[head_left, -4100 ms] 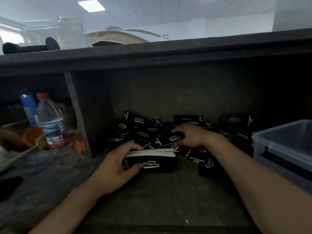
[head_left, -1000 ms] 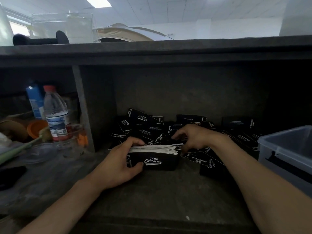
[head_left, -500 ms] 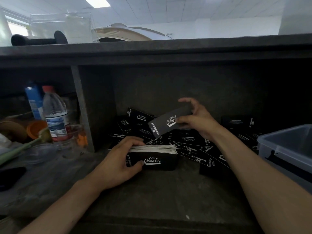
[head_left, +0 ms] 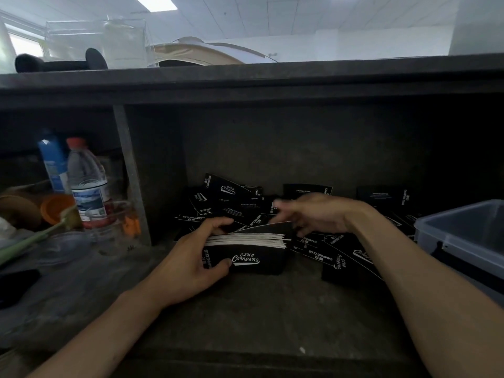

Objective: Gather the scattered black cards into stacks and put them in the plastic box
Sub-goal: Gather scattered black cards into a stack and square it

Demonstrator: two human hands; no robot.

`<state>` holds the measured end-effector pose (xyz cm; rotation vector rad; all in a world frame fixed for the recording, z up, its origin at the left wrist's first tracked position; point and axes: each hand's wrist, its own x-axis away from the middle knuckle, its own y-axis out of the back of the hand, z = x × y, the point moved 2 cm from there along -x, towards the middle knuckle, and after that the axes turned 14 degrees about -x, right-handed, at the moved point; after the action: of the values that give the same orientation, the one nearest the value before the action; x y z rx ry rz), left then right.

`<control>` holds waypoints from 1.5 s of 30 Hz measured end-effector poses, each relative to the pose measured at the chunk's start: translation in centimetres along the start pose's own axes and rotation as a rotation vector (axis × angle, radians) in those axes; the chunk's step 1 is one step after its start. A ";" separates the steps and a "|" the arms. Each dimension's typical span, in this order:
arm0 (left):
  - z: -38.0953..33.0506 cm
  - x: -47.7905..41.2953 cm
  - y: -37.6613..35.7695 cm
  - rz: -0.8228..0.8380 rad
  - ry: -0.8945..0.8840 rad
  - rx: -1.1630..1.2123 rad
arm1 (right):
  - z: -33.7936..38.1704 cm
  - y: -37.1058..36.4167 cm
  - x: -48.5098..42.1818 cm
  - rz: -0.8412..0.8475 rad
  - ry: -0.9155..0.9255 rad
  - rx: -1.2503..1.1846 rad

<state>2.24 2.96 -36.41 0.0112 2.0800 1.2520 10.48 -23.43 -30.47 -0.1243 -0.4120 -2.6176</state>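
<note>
**Where are the black cards?**
Loose cards (head_left: 234, 205) litter the back of the shelf (head_left: 245, 309). At the front, the left hand (head_left: 188, 266) grips a stack (head_left: 245, 257), thumb on its face. The plastic box (head_left: 463, 233) sits apart, at the right.

**And the right hand?**
The right hand (head_left: 316, 214) is blurred over a tilted card (head_left: 272, 227) atop the stack, and its grip cannot be told. That card likely needs squaring flush first.

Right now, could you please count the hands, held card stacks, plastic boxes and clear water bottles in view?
hands: 2 (left hand, right hand)
card stack: 1
plastic box: 1
water bottle: 1
Total: 5
</note>
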 end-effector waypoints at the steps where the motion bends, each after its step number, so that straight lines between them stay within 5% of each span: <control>1: 0.0 0.0 0.0 -0.004 -0.027 -0.009 | 0.0 0.5 -0.3 -0.114 0.070 0.080; 4: 0.0 0.1 -0.1 -0.019 -0.090 -0.040 | -0.7 1.9 -1.2 -0.327 0.091 0.649; 6: 0.1 0.1 -0.1 -0.017 -0.090 -0.044 | -1.4 2.0 -1.4 -0.326 0.019 0.715; 12: -0.1 0.0 -0.1 -0.004 -0.071 -0.036 | 0.0 2.6 -1.8 -0.527 0.322 0.533; 16: -0.1 0.0 0.0 -0.008 -0.057 -0.050 | 2.4 1.8 -0.3 -0.511 0.612 -0.124; 18: -0.1 0.0 0.1 -0.018 -0.033 -0.052 | 3.0 0.9 0.7 -0.368 0.579 -0.303; 23: -0.3 -0.1 0.0 -0.008 0.025 0.020 | 1.4 -0.9 0.2 -0.070 0.207 -0.265; 29: -0.1 0.0 0.1 -0.015 0.055 0.024 | 2.1 -0.8 0.2 -0.128 0.298 -0.299; 32: -0.2 0.0 0.1 -0.018 0.044 0.032 | 1.6 -1.0 0.4 -0.002 0.182 -0.157; 35: -0.2 -0.1 0.1 -0.004 0.000 0.018 | 0.7 -0.7 0.7 0.011 0.102 0.405; 37: -0.2 -0.1 0.1 -0.001 -0.036 0.015 | 0.3 -0.3 1.0 0.013 0.093 0.562; 40: -0.2 -0.1 0.1 -0.025 -0.089 -0.018 | -0.1 1.5 1.0 -0.165 0.209 0.528; 42: -0.2 -0.1 0.1 -0.028 -0.104 -0.032 | -0.7 2.8 0.7 -0.336 0.186 0.761; 45: -0.1 -0.1 0.1 -0.014 -0.120 -0.041 | -2.4 3.3 0.1 -0.285 0.019 0.935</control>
<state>2.23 2.87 -36.27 0.0518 1.9484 1.2551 11.87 -26.97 -31.87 0.2889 -1.6723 -2.3918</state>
